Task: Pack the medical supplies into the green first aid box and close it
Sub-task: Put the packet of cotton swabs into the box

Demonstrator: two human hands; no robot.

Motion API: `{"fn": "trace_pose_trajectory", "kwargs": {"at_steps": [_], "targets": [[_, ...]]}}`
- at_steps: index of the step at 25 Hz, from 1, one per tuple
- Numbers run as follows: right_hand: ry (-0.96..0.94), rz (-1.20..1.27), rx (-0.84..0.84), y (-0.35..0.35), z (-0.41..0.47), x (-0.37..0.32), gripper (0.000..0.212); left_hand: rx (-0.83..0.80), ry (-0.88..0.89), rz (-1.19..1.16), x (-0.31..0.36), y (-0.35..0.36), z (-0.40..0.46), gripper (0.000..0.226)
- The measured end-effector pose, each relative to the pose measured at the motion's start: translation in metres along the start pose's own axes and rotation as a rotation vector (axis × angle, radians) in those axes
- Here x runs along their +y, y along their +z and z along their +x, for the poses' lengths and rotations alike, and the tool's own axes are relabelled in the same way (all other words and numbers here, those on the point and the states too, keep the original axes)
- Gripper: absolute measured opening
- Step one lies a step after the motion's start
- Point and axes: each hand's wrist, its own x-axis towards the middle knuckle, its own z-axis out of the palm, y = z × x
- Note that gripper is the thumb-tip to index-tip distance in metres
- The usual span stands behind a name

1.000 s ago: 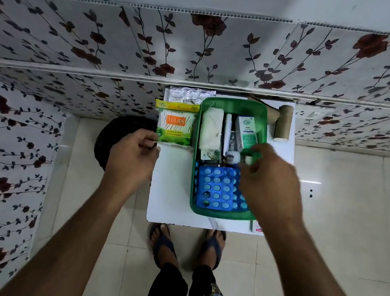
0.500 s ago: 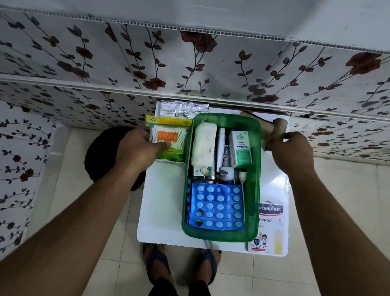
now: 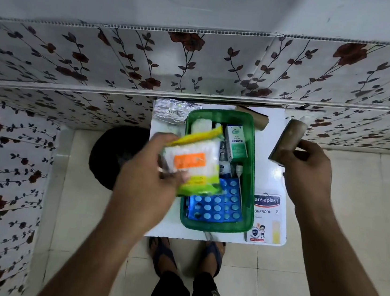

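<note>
Over the green first aid box (image 3: 250,179), the left hand (image 3: 152,167) pinches a light, crinkly cotton-bud packet (image 3: 192,162) by its edge, while the right hand (image 3: 307,166) clasps a soft bandage roll (image 3: 289,139).

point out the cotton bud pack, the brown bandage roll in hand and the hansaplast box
yellow-green plastic pack of cotton buds (image 3: 193,163): head view, on its orange label.
brown bandage roll (image 3: 289,141): head view, on its side above the right hand's fingers.
white Hansaplast plaster box (image 3: 266,215): head view, on its printed face.

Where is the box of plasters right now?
In the head view, the plaster box lies flat on the white table's near right corner, right beside the green first aid box and below the right hand.
</note>
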Motion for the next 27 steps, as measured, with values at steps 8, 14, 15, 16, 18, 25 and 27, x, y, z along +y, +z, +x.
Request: {"fn": "trace_pose_trajectory", "kwargs": {"at_steps": [8, 14, 15, 16, 18, 25, 27], "targets": [[-0.029, -0.024, -0.069, -0.022, -0.01, -0.002, 0.037, -0.186, 0.135, 0.621, -0.013, 0.085, 0.015, 0.044], [-0.045, -0.073, -0.137, -0.026, -0.017, -0.003, 0.034, -0.176, 0.456, 0.979, -0.021, 0.087, 0.014, 0.049], [-0.063, -0.089, -0.162, -0.023, -0.021, -0.008, 0.032, -0.16, 0.485, 1.009, -0.019, 0.086, 0.013, 0.048], [-0.098, -0.127, -0.181, -0.017, -0.027, -0.013, 0.028, -0.127, 0.497, 1.013, -0.017, 0.083, 0.012, 0.049], [-0.206, -0.269, -0.17, 0.001, -0.037, -0.027, 0.023, 0.02, 0.477, 0.898, -0.014, 0.072, 0.009, 0.051], [-0.486, -0.801, -0.219, 0.07, -0.03, -0.049, 0.014, 0.372, 0.191, 0.31, -0.061, 0.028, 0.018, 0.041], [-0.431, -0.774, -0.183, 0.074, -0.027, -0.045, 0.017, 0.389, 0.158, 0.274, -0.071, 0.024, 0.022, 0.039]]}}
